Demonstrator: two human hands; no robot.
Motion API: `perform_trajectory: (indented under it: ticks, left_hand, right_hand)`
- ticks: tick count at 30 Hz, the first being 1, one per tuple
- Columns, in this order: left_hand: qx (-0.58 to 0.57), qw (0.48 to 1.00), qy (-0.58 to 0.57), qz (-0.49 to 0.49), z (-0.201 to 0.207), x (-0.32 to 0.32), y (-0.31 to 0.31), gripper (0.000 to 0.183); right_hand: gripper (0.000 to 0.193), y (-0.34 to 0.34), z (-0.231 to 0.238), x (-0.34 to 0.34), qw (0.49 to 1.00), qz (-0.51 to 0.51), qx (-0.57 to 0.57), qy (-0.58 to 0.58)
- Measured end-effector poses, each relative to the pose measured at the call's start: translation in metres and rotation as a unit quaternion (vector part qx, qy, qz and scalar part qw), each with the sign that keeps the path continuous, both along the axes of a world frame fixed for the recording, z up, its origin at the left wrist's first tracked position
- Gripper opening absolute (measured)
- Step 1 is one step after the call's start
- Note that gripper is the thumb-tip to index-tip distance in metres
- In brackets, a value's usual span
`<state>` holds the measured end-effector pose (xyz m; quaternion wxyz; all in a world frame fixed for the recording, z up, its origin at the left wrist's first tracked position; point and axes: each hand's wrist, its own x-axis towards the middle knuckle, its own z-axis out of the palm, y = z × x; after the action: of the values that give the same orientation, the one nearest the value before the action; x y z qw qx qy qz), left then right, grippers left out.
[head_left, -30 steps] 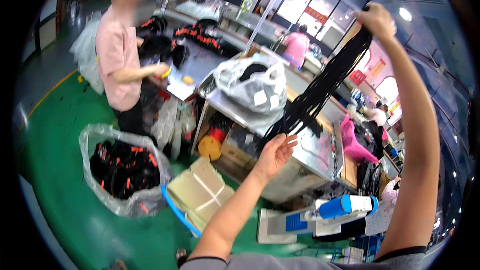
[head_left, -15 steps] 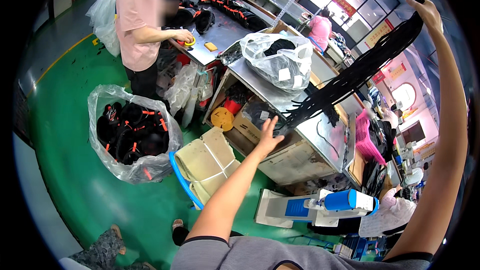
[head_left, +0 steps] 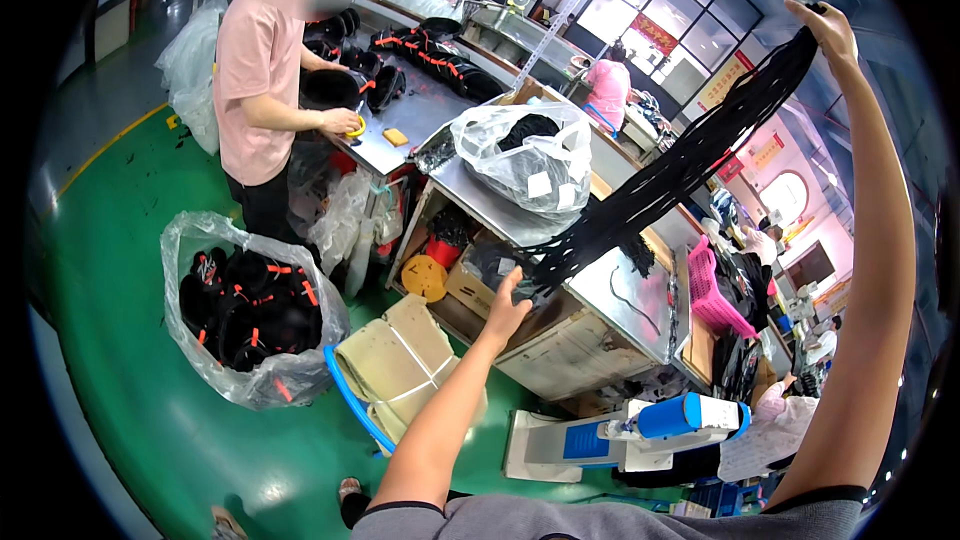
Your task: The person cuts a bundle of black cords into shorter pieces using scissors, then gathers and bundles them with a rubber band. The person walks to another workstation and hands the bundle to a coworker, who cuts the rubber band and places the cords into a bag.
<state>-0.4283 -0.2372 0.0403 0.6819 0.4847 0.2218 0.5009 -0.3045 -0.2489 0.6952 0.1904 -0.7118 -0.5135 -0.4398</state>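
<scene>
Hands [head_left: 508, 313] apart — right [head_left: 835, 35] seemingly clenched

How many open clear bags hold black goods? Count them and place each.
2: the large bag on the green floor; the smaller bag on the metal table, beyond the lower ends of the black cords that the right hand holds. More may be hidden.

The black cord bundle [head_left: 690, 155] (many-stranded) slants down from the right hand [head_left: 826, 28].

Gry tee [head_left: 640, 522] — short slvs [head_left: 825, 518] w/ blk trim [head_left: 815, 498].
</scene>
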Motion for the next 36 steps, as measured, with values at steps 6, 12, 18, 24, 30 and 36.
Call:
perform_trajectory:
  ticks: [6,12,18,24,30,36]
  left_hand:
    - [0.099,0.985,-0.139,-0.02,0.083,-0.015,0.01,0.046]
    - [0.189,0.954,0.228,0.045,-0.057,-0.009,-0.033,0.037]
    - [0.087,0.94,0.326,-0.058,-0.096,-0.128,-0.081,0.027]
    - [0.057,0.932,0.353,-0.062,-0.112,-0.176,-0.097,0.026]
    - [0.051,0.934,0.347,-0.065,-0.097,-0.197,-0.11,0.026]
    - [0.05,0.934,0.344,-0.082,-0.069,-0.199,-0.111,0.026]
  right_hand:
    - [0.053,-0.001,-0.007,0.018,1.0,0.008,-0.007,0.022]
    - [0.055,-0.013,-0.022,-0.007,0.995,-0.045,0.086,0.036]
    - [0.048,0.025,-0.069,-0.003,0.987,-0.002,0.062,0.151]
    - [0.046,-0.01,-0.08,0.004,0.98,-0.037,0.101,0.164]
    - [0.047,-0.004,-0.091,0.004,0.982,-0.021,0.089,0.167]
    - [0.046,0.005,-0.091,0.008,0.984,-0.015,0.101,0.148]
